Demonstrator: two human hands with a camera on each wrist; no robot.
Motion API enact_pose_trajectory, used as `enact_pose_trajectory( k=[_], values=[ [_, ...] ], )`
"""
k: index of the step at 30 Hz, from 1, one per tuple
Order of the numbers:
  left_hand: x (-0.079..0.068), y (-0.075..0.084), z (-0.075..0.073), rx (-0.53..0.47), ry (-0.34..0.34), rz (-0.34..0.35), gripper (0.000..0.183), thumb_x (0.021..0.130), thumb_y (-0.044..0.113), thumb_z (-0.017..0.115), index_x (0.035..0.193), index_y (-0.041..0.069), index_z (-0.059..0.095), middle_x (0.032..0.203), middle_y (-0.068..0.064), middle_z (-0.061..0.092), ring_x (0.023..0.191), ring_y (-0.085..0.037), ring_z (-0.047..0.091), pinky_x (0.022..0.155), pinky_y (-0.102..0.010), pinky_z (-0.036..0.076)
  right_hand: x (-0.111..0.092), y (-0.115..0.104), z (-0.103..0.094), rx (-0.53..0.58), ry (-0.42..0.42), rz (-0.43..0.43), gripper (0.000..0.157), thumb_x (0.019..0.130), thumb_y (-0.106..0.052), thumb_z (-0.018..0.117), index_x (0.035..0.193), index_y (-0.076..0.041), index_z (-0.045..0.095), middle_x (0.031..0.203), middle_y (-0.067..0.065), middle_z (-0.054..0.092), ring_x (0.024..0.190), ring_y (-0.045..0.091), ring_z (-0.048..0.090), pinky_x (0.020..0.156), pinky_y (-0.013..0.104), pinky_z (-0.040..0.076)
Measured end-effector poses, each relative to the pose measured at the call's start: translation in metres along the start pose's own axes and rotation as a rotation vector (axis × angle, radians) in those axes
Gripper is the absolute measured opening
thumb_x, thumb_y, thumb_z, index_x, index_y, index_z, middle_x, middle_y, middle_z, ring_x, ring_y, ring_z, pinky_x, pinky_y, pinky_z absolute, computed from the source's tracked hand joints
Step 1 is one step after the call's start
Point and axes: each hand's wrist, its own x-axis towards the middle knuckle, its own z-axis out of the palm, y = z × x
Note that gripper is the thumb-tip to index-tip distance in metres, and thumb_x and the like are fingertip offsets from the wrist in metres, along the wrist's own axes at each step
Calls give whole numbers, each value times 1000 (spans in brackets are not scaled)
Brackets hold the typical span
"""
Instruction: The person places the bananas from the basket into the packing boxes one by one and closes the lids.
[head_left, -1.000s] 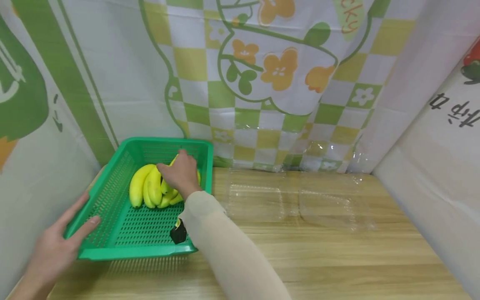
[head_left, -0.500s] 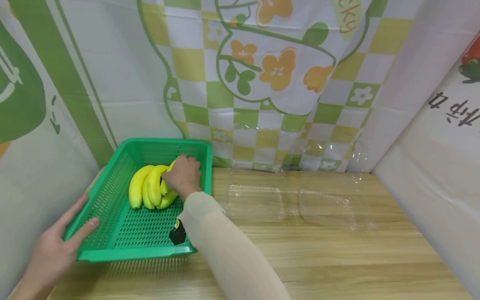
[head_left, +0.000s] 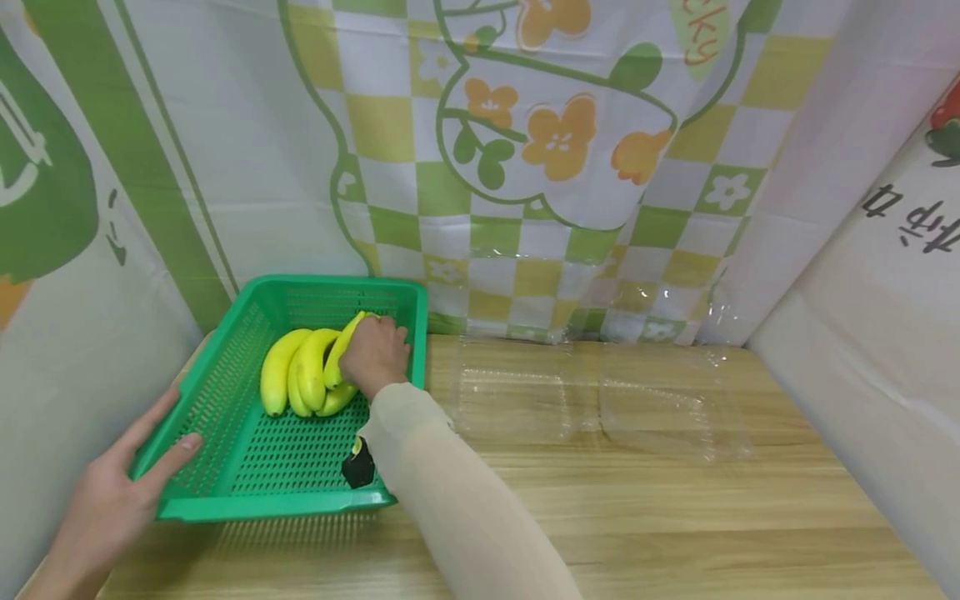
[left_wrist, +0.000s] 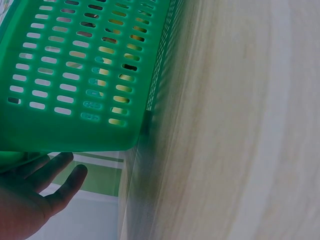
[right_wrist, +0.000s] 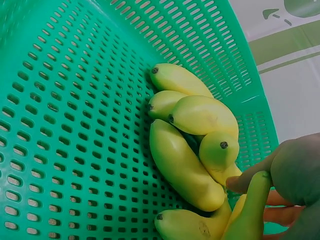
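Note:
Yellow bananas (head_left: 303, 379) lie in bunches near the back of a green perforated plastic basket (head_left: 277, 503). My right hand (head_left: 375, 354) reaches into the basket and grips bananas (right_wrist: 252, 210) at the right of the pile. In the right wrist view, the thumb and fingers are around this fruit, partly hidden behind it. My left hand (head_left: 112, 500) holds the basket's left rim, thumb over the inner side and fingers outside. The left wrist view shows the left hand (left_wrist: 30, 200) beside the basket wall (left_wrist: 75, 135).
Two clear plastic clamshell boxes, one on the left (head_left: 513, 396) and one on the right (head_left: 660, 408), stand open on the wooden table (head_left: 675, 533). A black object (head_left: 358, 465) sits by my right sleeve. Printed curtains (head_left: 525, 167) border the table.
My right hand has shifted slightly right and toward me within the basket, showing more of the banana beside it. The left hand and the basket stay in place.

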Motion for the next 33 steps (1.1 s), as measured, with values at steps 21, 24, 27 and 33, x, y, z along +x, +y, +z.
enact_pose_trajectory(
  k=[21, 24, 27, 33],
  values=[
    [0, -2, 1, 9, 6, 10, 74, 110, 51, 51, 165, 53, 1, 177, -16, -4, 162, -49, -4, 125, -77, 4, 6, 7, 3, -111, 34, -49, 10, 98, -15, 71, 104, -12, 79, 116, 5, 80, 120, 26, 69, 108, 36, 53],
    [0, -2, 1, 2, -5, 13, 74, 111, 50, 51, 164, 55, 0, 177, -14, -6, 162, -49, -6, 125, -78, 3, 5, 6, 3, -101, 51, -56, 8, 100, -16, 69, 99, -13, 77, 113, 4, 80, 117, 27, 70, 108, 37, 53],
    [0, -3, 0, -1, -13, 18, 74, 111, 50, 51, 164, 55, 0, 177, -12, -8, 162, -49, -9, 124, -79, 1, 4, 4, 2, -66, 80, -53, 11, 101, -15, 68, 93, -14, 75, 110, 5, 80, 113, 28, 69, 102, 38, 55],
    [0, -4, 0, -9, -6, 29, 74, 111, 49, 52, 165, 54, 1, 178, -9, -9, 163, -45, -10, 126, -76, -1, 2, -1, -1, 12, 118, -41, 14, 100, -13, 69, 86, -13, 72, 108, 8, 77, 112, 30, 62, 86, 38, 60]
  ],
)
